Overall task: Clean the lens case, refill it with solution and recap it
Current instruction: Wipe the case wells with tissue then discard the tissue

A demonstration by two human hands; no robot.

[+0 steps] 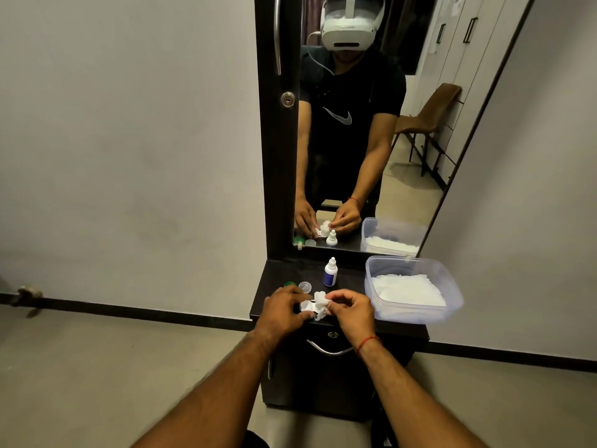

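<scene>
At lower centre of the frame, over the front edge of the worktop (pixel 350 277), the left hand (pixel 284 310) grips the lens case (pixel 305 307), largely hidden, and the right hand (pixel 350 310) pinches a tissue (pixel 319 299) against it. Judged: cleaning is under way; refill and recapping are outstanding. A clear cap (pixel 305 286) and a green cap (pixel 286 283) lie loose beside the left hand. The solution bottle (pixel 330 272) stands upright just behind. The tissue container (pixel 416 313) fills the right side. Free room is scant, with the drop-off close.

Lens case (pixel 306 307) mostly under left hand (pixel 284 307) and tissue (pixel 320 299); green cap (pixel 286 283) half behind knuckles; bottle (pixel 330 275) label illegibly small.
</scene>
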